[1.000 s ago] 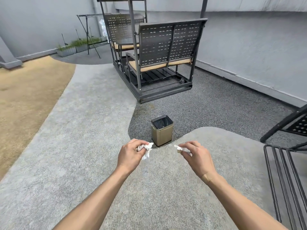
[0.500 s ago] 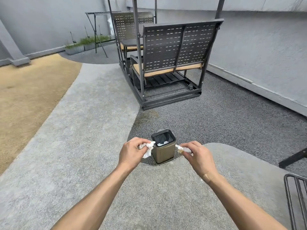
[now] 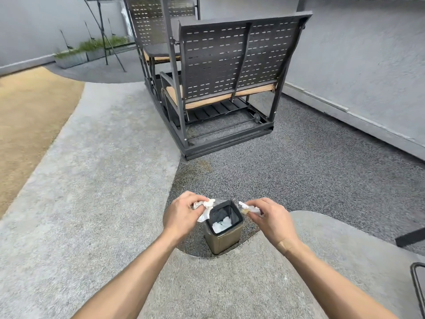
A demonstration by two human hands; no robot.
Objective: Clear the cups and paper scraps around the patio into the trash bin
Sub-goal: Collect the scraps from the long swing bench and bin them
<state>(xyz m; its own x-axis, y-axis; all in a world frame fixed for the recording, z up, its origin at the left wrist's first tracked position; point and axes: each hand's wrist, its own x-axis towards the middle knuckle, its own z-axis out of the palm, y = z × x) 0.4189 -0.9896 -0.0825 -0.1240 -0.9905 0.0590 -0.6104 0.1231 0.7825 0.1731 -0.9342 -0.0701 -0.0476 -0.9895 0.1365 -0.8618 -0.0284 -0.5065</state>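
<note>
A small gold trash bin [image 3: 224, 240] with a black liner stands on the dark gravel, white paper lying inside it. My left hand [image 3: 181, 215] is at the bin's left rim, closed around a crumpled white paper scrap [image 3: 205, 209] that hangs over the rim. At the right side of the bin my right hand [image 3: 273, 218] pinches another white paper scrap [image 3: 249, 207], held just outside the rim.
A dark metal swing bench [image 3: 230, 72] with tan cushions stands beyond the bin. A grey wall [image 3: 356, 65] runs along the right. Part of a black metal chair [image 3: 418, 284] shows at the right edge. Planters [image 3: 73, 57] sit far left.
I have come closer to the bin, which now sits between my hands. Both hands, still holding their scraps, have reached the bin's rim.
</note>
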